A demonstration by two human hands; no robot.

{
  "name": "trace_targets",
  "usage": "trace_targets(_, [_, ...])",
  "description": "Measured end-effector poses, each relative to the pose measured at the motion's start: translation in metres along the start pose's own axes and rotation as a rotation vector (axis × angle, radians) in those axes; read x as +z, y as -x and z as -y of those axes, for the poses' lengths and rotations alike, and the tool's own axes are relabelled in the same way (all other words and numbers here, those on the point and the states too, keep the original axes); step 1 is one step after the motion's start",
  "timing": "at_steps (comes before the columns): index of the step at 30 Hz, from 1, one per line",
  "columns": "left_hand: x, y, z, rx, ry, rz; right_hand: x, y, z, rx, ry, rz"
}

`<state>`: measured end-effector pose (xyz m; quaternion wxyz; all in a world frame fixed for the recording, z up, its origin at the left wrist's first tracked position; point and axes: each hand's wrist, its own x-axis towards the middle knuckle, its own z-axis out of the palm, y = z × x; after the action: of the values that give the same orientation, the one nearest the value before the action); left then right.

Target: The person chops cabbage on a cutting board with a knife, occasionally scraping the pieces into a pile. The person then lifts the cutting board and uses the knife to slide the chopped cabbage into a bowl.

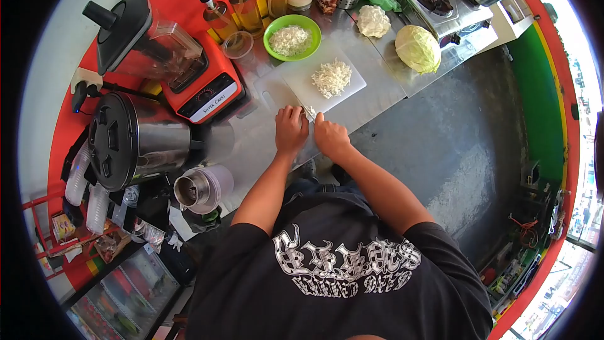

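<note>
My right hand is closed around the handle of a knife, whose short visible blade has white shreds on it. Close beside it, my left hand has its fingers curled together at the blade; what they pinch, if anything, is hidden. Both hands are at the near edge of a white cutting board. A heap of shredded cabbage lies on the board, beyond my hands. Behind it, a green bowl holds more white shreds.
A whole cabbage and a white, leafy piece sit at right, near a gas stove. Left stand a red blender, a steel pot with a black lid and a steel flask. Pump bottles line the back.
</note>
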<state>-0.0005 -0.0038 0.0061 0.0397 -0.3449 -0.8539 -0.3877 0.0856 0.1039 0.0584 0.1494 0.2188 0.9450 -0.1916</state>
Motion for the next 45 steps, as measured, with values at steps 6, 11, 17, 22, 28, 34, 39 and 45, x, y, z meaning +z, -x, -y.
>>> trace_targets(6, [0.004, 0.000, 0.003, -0.015, -0.007, -0.010, 0.010, 0.014, 0.004, 0.074, -0.045, 0.020])
trace_targets(11, [0.000, 0.001, 0.000, -0.013, 0.003, 0.010, 0.003, 0.000, 0.002, 0.030, -0.049, -0.003])
trace_targets(17, [0.006, 0.003, 0.004, -0.012, 0.013, -0.024, 0.011, 0.016, 0.001, 0.040, -0.087, 0.000])
trace_targets(22, [0.004, 0.004, 0.006, -0.030, 0.014, -0.009, 0.015, 0.007, 0.003, 0.060, -0.065, 0.005])
trace_targets(28, [0.002, 0.003, 0.003, -0.039, 0.045, -0.005, 0.005, 0.012, 0.003, 0.001, -0.059, 0.009])
trace_targets(34, [0.002, 0.003, 0.006, -0.035, 0.062, -0.008, 0.013, 0.010, 0.006, 0.061, -0.069, 0.020])
trace_targets(39, [0.001, 0.002, 0.005, -0.041, 0.099, -0.014, 0.004, 0.004, 0.005, 0.014, -0.062, 0.025])
trace_targets(45, [0.004, 0.002, 0.008, -0.046, 0.093, -0.015, 0.018, 0.015, 0.008, 0.091, -0.085, 0.011])
